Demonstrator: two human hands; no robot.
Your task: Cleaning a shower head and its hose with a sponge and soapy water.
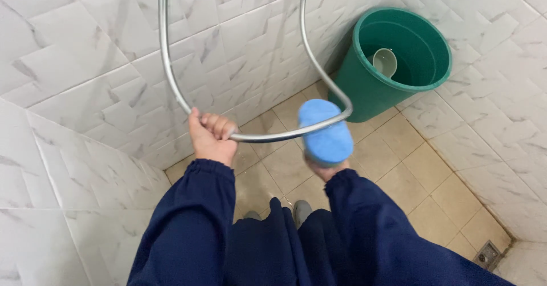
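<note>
A silver shower hose hangs in a loop in front of the marble-tiled wall. My left hand is closed around the bottom of the loop, at its left. My right hand holds a blue oval sponge upright, pressed against the hose further right along the loop. Most of my right hand is hidden behind the sponge. Both arms wear dark blue sleeves.
A green plastic bucket stands in the corner with a pale scoop inside. The floor is beige tile, wet in places, with a small metal drain at the lower right. Marble-patterned walls close in left and right.
</note>
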